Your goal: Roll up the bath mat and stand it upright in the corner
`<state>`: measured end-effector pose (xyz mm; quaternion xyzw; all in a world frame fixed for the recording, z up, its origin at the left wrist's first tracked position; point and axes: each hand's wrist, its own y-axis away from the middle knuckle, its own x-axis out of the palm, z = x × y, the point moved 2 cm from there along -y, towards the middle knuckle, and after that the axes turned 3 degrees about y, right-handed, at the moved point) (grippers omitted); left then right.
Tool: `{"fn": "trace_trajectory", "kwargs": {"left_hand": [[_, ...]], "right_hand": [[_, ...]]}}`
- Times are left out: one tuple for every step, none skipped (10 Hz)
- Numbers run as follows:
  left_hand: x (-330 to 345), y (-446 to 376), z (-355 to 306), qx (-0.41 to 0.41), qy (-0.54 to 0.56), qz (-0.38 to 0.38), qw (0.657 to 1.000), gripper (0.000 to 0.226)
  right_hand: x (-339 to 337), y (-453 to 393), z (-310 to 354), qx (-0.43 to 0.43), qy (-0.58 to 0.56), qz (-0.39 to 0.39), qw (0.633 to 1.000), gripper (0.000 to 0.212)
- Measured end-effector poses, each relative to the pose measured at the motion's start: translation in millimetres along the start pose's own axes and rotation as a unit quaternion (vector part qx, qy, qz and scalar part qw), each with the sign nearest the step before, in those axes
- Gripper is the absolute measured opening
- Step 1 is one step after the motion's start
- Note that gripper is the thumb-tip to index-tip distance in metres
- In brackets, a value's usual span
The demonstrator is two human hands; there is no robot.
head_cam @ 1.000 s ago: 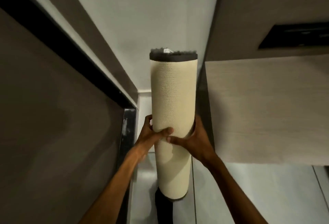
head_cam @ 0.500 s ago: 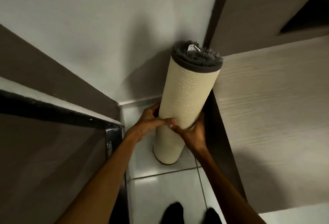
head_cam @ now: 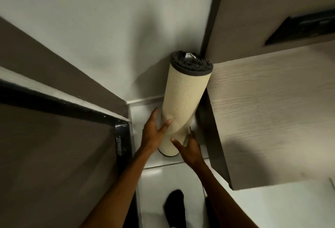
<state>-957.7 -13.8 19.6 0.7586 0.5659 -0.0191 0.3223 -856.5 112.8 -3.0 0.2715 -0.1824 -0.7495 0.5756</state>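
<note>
Cream woven backing faces outward on the rolled mat (head_cam: 183,104), which stands on end on the pale floor tiles (head_cam: 168,182) in the corner, where the white wall (head_cam: 117,28) meets a wood-grain cabinet (head_cam: 272,110). Its dark grey pile shows at the top end, with a small white tag (head_cam: 189,55) poking up from it. The roll tilts a little, its top leaning toward the cabinet edge. Both hands are spread open with fingers apart, not clasped around anything. The left hand (head_cam: 153,130) lies along the roll's lower left side, its thumb tip resting on the backing. The right hand (head_cam: 189,149) is low at the roll's right front, thumb tip touching near the bottom; whether its other fingers touch the mat I cannot tell. Two dark feet (head_cam: 175,207) stand on the tiles below, and a black-edged frame (head_cam: 121,133) borders the left.
</note>
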Motion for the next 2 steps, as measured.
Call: {"fn": "trace_trajectory", "kwargs": {"left_hand": [[-5, 56, -21, 0.06, -0.169, -0.041, 0.983, 0.073], [-12, 118, -66, 0.183, -0.316, -0.076, 0.928, 0.064]], "right_hand": [[-18, 52, 15, -0.034, 0.116, 0.021, 0.992, 0.073], [-53, 109, 62, -0.106, 0.226, 0.041, 0.967, 0.068]]}}
